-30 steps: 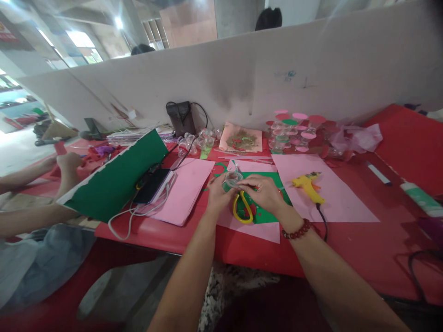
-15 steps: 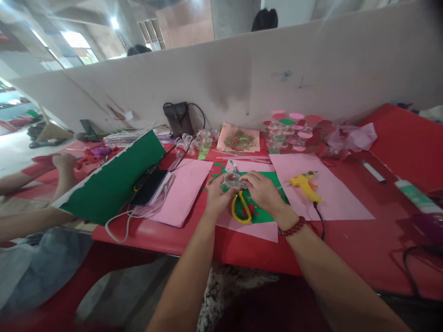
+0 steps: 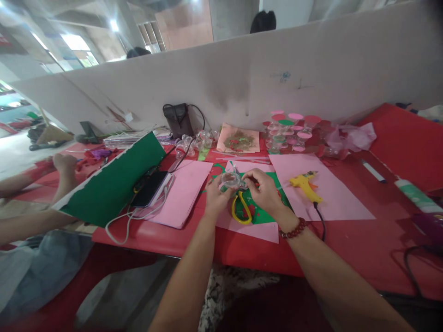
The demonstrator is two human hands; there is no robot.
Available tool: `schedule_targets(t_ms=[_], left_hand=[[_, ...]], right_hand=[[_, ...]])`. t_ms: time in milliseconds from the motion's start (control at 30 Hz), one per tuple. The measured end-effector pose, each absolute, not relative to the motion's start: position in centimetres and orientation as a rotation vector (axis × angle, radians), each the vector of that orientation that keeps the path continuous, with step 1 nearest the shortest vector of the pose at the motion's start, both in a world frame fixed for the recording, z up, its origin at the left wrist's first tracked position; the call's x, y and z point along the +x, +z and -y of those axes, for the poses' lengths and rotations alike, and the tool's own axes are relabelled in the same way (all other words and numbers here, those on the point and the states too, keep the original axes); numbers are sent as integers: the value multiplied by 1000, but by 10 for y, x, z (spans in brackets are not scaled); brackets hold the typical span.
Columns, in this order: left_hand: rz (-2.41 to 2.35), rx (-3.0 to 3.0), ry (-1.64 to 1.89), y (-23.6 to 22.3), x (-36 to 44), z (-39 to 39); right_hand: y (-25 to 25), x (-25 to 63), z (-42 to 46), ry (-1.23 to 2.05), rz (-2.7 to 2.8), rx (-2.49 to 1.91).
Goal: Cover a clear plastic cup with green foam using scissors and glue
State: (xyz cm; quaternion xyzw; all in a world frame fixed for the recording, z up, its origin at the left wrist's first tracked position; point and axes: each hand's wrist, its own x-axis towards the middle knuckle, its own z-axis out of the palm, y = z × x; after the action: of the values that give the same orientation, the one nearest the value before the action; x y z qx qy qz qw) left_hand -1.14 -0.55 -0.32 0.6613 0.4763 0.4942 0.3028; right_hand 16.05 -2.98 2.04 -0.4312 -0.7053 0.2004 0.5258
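Observation:
My left hand [image 3: 215, 199] and my right hand [image 3: 263, 190] meet over the middle of the red table [image 3: 346, 244]. Together they pinch a small clear plastic dome [image 3: 230, 180], the left fingers on its left side, the right fingertips on its top and right. Just below the hands lie yellow-handled scissors [image 3: 241, 210] on a green sheet [image 3: 266, 214] that rests on pink paper. A beaded bracelet [image 3: 293, 229] circles my right wrist.
A yellow glue gun [image 3: 305, 183] lies on a pink sheet at the right. A large green card [image 3: 114, 177], a phone [image 3: 149, 193] with cables, several clear domes [image 3: 195, 140] and pink discs [image 3: 294, 127] stand farther back. Another person's arms [image 3: 31, 216] are at the left.
My hands have shifted slightly on the clear dome, the right fingertips now lifted over its top. The other person's hand at the left has moved a little.

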Motion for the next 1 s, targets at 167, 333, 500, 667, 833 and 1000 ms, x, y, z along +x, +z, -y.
schedule_targets(t_ms=[167, 333, 500, 667, 833, 1000], left_hand=[[-1253, 1701, 1313, -1, -11, 8], [-1222, 1753, 1275, 1, -10, 9], [-1250, 1787, 1301, 1, -10, 7], [-1439, 1860, 1355, 2, -8, 8], [-1548, 2021, 1293, -2, -9, 8], [-1583, 2188, 1310, -5, -9, 12]], right_hand=[[21, 151, 32, 936, 1523, -887], [22, 157, 25, 1000, 1355, -876], [17, 166, 20, 631, 1442, -1099], [17, 160, 27, 437, 1688, -1298], [17, 155, 27, 526, 1704, -1308], [14, 157, 23, 543, 1759, -1351]])
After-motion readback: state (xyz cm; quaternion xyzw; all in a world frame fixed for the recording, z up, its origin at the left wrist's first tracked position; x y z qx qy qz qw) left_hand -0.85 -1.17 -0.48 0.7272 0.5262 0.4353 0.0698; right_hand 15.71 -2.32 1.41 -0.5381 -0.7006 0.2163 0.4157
